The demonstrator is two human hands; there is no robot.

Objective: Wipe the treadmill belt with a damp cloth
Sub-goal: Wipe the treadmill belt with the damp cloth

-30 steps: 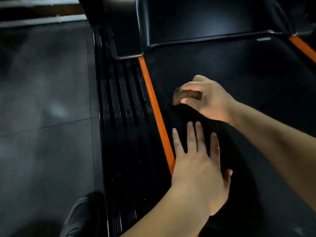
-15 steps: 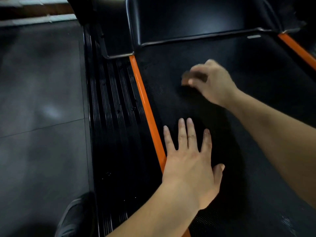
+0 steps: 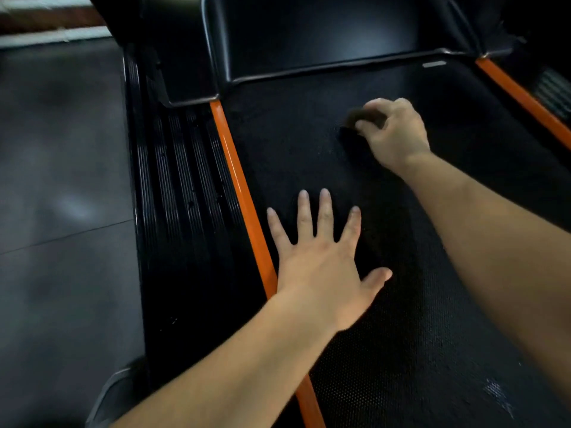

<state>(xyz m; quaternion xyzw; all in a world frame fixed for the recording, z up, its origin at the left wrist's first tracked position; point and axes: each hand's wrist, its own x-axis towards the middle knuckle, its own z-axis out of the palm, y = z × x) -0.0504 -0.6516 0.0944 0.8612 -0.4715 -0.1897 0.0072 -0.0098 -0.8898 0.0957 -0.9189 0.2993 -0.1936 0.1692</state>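
Observation:
The black textured treadmill belt point(image 3: 293, 149) runs between two orange side strips. My right hand point(image 3: 394, 132) grips a small dark brown cloth point(image 3: 360, 115) with curled fingers and holds it against the belt near the middle, toward the front. Most of the cloth is hidden under the fingers. My left hand point(image 3: 321, 257) lies flat on the belt with fingers spread, just right of the left orange strip point(image 3: 238, 180).
A ribbed black side rail point(image 3: 182, 196) lies left of the strip, with grey floor tiles point(image 3: 61, 180) beyond. The black motor hood point(image 3: 324, 35) closes the belt's far end. The right orange strip point(image 3: 525, 100) marks the other edge. A dark shoe point(image 3: 114, 393) shows at bottom left.
My right hand has slid the cloth away from the left orange strip, rightward and farther up the belt. My left hand stays flat in about the same spot.

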